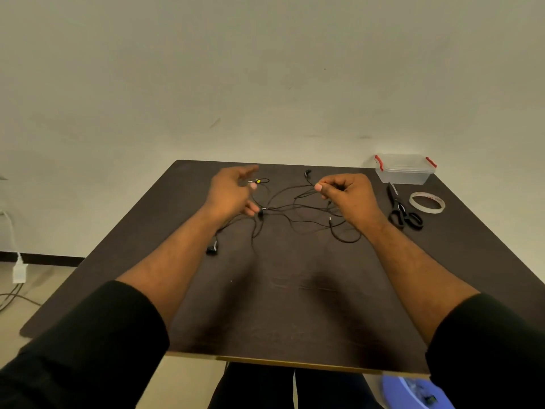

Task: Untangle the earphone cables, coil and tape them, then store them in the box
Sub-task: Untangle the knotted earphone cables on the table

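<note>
Right hand pinches earphone cables; left hand spread; tape print unreadable.

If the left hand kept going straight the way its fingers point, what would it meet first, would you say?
Probably the yellow-marked cable end, lying just beyond the left hand on the table. The hand's height above the table is unclear, so it might pass over.

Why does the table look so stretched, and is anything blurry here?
Head view: the wide-angle lens splays the table edges outward; the left hand is smeared at its fingertips; soft forearm shadows fall on the tabletop; the thin earphone cables barely show against dark wood.
</note>
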